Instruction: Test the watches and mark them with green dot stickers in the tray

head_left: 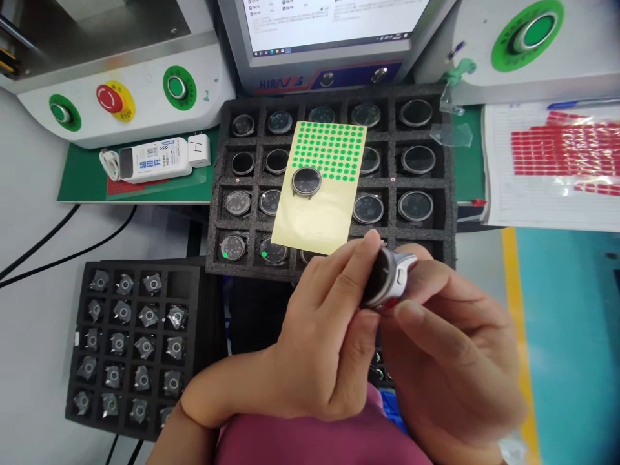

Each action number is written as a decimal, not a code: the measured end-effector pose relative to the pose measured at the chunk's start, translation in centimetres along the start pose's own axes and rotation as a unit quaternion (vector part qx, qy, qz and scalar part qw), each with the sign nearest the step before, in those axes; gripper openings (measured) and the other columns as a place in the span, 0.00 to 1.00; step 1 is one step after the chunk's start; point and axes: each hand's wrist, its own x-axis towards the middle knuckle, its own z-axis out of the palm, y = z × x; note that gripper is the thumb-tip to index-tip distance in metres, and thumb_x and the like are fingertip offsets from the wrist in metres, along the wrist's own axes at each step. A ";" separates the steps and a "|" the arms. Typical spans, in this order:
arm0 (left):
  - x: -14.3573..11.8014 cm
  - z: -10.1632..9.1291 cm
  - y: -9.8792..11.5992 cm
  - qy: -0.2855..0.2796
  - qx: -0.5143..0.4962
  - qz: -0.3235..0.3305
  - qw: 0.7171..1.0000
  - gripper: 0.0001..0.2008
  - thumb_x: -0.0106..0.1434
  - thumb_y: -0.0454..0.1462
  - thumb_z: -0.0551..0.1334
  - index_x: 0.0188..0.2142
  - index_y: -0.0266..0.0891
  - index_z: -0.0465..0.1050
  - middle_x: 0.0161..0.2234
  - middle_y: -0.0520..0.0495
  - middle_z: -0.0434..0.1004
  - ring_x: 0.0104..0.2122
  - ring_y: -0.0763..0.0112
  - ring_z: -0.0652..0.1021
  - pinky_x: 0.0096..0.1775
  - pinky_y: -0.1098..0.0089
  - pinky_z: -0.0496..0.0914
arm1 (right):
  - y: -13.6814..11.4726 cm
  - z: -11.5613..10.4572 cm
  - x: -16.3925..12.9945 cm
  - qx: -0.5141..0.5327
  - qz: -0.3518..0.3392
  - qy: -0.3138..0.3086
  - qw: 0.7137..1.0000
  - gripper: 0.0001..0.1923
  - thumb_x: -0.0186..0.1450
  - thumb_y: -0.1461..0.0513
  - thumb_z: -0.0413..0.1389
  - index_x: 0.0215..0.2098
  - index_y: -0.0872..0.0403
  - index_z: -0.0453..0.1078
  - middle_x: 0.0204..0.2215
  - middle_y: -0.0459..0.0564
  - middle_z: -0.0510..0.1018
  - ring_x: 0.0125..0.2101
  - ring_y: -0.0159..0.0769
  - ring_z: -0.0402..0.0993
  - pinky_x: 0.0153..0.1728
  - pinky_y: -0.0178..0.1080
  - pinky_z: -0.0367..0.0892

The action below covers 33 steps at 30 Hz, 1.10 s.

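Watch case [387, 279], round with a dark face and a silver rim, sits between both hands just in front of the near edge of the black foam tray [216, 194]. Left hand [322, 336] has its grip closed on the case, index finger along the top and thumb underneath. Right hand [450, 342] clamps the same case from the other side, thumb pressed near its lower edge and fingers curled behind it.

On the foam tray, round watch cases lie one to a pocket, two in the near row marked with a small green dot. A yellow sticker sheet [320, 187] lies tilted across the middle of the tray, its upper part covered in rows of green dots, and one loose watch case [306, 181] rests on the sheet. To the left on the surface stands a smaller black tray [130, 336] holding rows of small metal parts. Behind the trays are a white machine with a red stop button [111, 98] and green buttons, a monitor [329, 26], and a white device [155, 159] with a cable. To the right lies a paper sheet with red labels [564, 145].
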 end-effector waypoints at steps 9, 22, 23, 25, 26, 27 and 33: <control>0.2 0.1 -0.2 0.012 0.028 0.021 0.999 0.26 0.73 0.35 0.50 0.68 0.29 0.54 0.62 0.29 0.66 0.59 0.55 0.72 0.57 0.54 0.71 | -0.1 0.3 0.3 -0.002 0.003 0.013 1.000 0.06 0.64 0.65 0.63 0.28 0.52 0.74 0.31 0.46 0.70 0.32 0.30 0.70 0.34 0.33 0.71; 0.5 -0.4 -0.5 0.004 0.098 0.061 0.993 0.26 0.71 0.34 0.50 0.67 0.26 0.54 0.60 0.28 0.68 0.59 0.55 0.72 0.58 0.56 0.70 | 0.0 0.4 0.4 0.022 0.043 0.026 0.998 0.07 0.61 0.65 0.65 0.26 0.53 0.73 0.31 0.46 0.71 0.31 0.29 0.70 0.34 0.33 0.71; 0.6 -0.5 -0.4 0.000 0.102 0.062 0.993 0.26 0.71 0.33 0.50 0.67 0.25 0.54 0.60 0.28 0.68 0.59 0.55 0.72 0.58 0.57 0.70 | 0.1 0.4 0.4 0.027 0.042 0.021 0.999 0.07 0.61 0.65 0.65 0.27 0.53 0.74 0.31 0.46 0.71 0.31 0.28 0.70 0.35 0.32 0.71; 0.6 -0.7 -0.4 -0.008 0.106 0.064 0.992 0.26 0.71 0.33 0.50 0.66 0.23 0.55 0.59 0.27 0.68 0.58 0.56 0.71 0.58 0.58 0.69 | 0.3 0.3 0.5 0.035 0.035 0.016 0.999 0.07 0.61 0.66 0.65 0.27 0.54 0.74 0.30 0.45 0.71 0.31 0.26 0.70 0.36 0.30 0.72; 0.6 -0.7 -0.4 -0.011 0.105 0.064 0.992 0.25 0.71 0.32 0.50 0.66 0.22 0.55 0.59 0.27 0.68 0.58 0.57 0.71 0.59 0.59 0.69 | 0.3 0.3 0.6 0.040 0.033 0.018 0.998 0.08 0.61 0.66 0.66 0.26 0.54 0.73 0.30 0.44 0.71 0.31 0.25 0.71 0.36 0.29 0.72; 0.6 -0.8 -0.4 -0.015 0.103 0.062 0.993 0.25 0.71 0.32 0.50 0.66 0.22 0.55 0.59 0.26 0.68 0.59 0.57 0.71 0.59 0.59 0.68 | 0.4 0.3 0.7 0.046 0.037 0.022 0.998 0.09 0.60 0.66 0.67 0.26 0.54 0.72 0.29 0.43 0.71 0.30 0.25 0.71 0.35 0.28 0.72; 0.3 -1.7 -0.4 -0.020 -0.018 -0.010 1.000 0.25 0.73 0.35 0.51 0.68 0.34 0.57 0.62 0.35 0.68 0.58 0.59 0.72 0.58 0.59 0.70 | 0.5 0.2 1.4 0.036 0.050 0.011 0.998 0.11 0.57 0.64 0.69 0.30 0.51 0.70 0.29 0.41 0.71 0.24 0.26 0.70 0.18 0.27 0.68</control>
